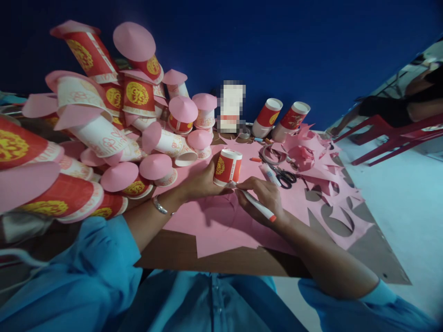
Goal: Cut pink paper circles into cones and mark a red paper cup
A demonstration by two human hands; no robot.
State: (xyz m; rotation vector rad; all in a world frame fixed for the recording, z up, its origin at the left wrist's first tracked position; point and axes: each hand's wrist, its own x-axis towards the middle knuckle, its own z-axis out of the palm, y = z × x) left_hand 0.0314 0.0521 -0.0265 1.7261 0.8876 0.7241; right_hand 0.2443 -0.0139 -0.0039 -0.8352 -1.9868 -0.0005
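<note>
My left hand (pixel 205 179) is closed round the side of a red and white paper cup (pixel 228 167) with a yellow emblem, held above the pink paper (pixel 183 214). In my right hand (pixel 265 198) is a white marker pen (pixel 259 206) with a red end, slanting down to the right. Its other end is close to the cup's lower rim; whether it touches, I cannot tell. Beyond my right hand lie black-handled scissors (pixel 286 177), a white tube (pixel 269 174) and a small red-orange cap (pixel 256 159).
Many paper cups with pink cone tops (pixel 155 167) crowd the table's left side. Two stacks of cups (pixel 268 117) stand at the back. Pink paper scraps (pixel 308 154) cover the right side, beside a tape roll (pixel 273 154). A red plastic chair (pixel 391 136) stands at right near a person.
</note>
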